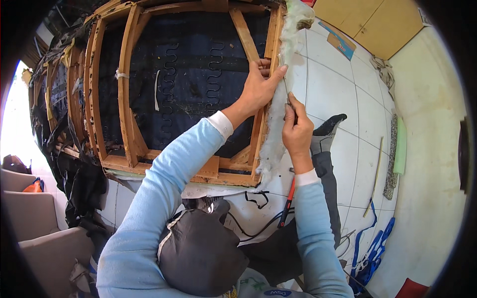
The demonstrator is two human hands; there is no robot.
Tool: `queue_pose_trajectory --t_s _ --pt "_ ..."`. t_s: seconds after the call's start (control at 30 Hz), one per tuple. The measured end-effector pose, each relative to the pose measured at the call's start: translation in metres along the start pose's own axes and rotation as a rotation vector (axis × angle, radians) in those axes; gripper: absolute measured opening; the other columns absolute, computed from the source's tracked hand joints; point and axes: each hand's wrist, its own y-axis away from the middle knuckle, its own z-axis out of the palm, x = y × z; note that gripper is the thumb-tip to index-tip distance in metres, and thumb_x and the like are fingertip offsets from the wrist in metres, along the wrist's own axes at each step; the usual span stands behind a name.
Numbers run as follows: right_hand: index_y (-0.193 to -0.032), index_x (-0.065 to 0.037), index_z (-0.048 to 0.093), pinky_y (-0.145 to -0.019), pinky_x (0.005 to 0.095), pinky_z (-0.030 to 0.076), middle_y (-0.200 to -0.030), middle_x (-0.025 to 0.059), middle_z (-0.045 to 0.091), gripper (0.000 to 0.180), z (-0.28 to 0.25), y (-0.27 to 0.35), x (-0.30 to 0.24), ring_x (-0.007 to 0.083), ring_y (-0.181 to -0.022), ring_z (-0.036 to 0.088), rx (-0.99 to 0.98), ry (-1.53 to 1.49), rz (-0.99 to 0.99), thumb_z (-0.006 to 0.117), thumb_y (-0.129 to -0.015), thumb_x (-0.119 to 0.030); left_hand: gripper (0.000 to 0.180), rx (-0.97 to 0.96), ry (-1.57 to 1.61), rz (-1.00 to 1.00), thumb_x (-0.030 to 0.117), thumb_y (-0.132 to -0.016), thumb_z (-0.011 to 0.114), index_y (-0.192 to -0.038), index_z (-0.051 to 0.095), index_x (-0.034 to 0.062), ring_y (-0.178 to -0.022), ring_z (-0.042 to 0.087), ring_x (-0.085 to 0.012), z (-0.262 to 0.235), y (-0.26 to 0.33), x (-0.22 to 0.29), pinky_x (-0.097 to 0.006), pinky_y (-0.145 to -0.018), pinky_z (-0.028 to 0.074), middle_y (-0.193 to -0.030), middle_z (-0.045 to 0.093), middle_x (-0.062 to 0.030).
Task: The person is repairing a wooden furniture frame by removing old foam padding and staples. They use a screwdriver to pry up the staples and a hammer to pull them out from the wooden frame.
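Note:
An upturned wooden sofa frame [124, 99] with black webbing and zigzag springs [214, 74] lies in front of me on the tiled floor. White padding [276, 134] hangs along its right rail. My left hand [259, 88] grips that rail at the padding's edge, fingers stretched up along it. Just below and to the right, my right hand [297, 131] is closed around a thin dark tool [289, 99] whose tip touches the padding near my left fingertips.
A red-handled tool [288, 201] and a black cord [253, 229] lie on the white tiles [330, 89] by my knee. Blue straps [372, 246], a wooden stick [376, 174] and a green foam strip [400, 145] lie at the right. Black fabric [82, 186] and beige cushions [30, 218] sit at the left.

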Motion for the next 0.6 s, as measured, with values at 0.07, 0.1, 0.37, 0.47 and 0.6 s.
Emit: queue_pose_trajectory --t_s 0.07,0.1,0.37,0.47,0.6 --pt "-0.141 -0.007 0.072 -0.072 0.0402 0.061 -0.098 0.0123 0.079 0.035 0.005 0.006 0.007 0.0288 -0.077 0.075 0.101 0.139 -0.186 0.067 -0.106 -0.010 0.082 0.012 -0.009 0.020 0.048 -0.102 0.080 -0.147 0.041 -0.0079 -0.118 0.064 -0.0223 0.000 -0.003 -0.002 -0.034 -0.099 0.055 -0.131 0.063 -0.0221" --pt "-0.141 -0.008 0.072 -0.070 0.0404 0.060 -0.095 0.0110 0.077 0.036 0.006 0.010 0.008 0.0289 -0.075 0.074 0.092 0.200 -0.183 0.068 -0.105 -0.011 0.082 0.017 -0.009 0.027 0.048 -0.101 0.080 -0.147 0.041 -0.0079 -0.118 0.064 -0.0220 0.002 -0.001 -0.004 -0.034 -0.098 0.055 -0.131 0.064 -0.0222" --pt "-0.143 -0.015 0.073 -0.058 0.0371 0.056 -0.083 0.0065 0.070 0.039 0.013 0.010 0.005 0.0272 -0.058 0.066 0.044 0.433 -0.092 0.072 -0.104 -0.017 0.079 0.148 0.037 0.035 0.047 -0.099 0.084 -0.145 0.048 -0.0070 -0.109 0.068 -0.0198 0.008 -0.001 -0.011 -0.033 -0.094 0.058 -0.127 0.067 -0.0201" --pt "-0.139 -0.011 0.073 -0.060 0.0329 0.054 -0.085 0.0065 0.072 0.036 -0.013 -0.004 -0.005 0.0150 -0.059 0.062 -0.143 -0.185 0.411 0.075 -0.104 -0.020 0.081 0.107 0.032 0.034 0.048 -0.097 0.085 -0.142 0.049 -0.0085 -0.108 0.068 -0.0208 0.007 -0.002 -0.003 -0.033 -0.093 0.058 -0.125 0.067 -0.0202" --pt "-0.157 -0.015 0.058 -0.055 0.0285 0.049 -0.087 0.0036 0.067 0.054 -0.051 -0.022 -0.014 0.0112 -0.063 0.059 -0.402 -0.813 0.736 0.073 -0.106 -0.022 0.086 0.015 0.004 -0.062 0.050 -0.095 0.088 -0.143 0.049 -0.0108 -0.112 0.068 -0.0242 -0.004 0.000 0.017 -0.035 -0.096 0.057 -0.123 0.068 -0.0215"
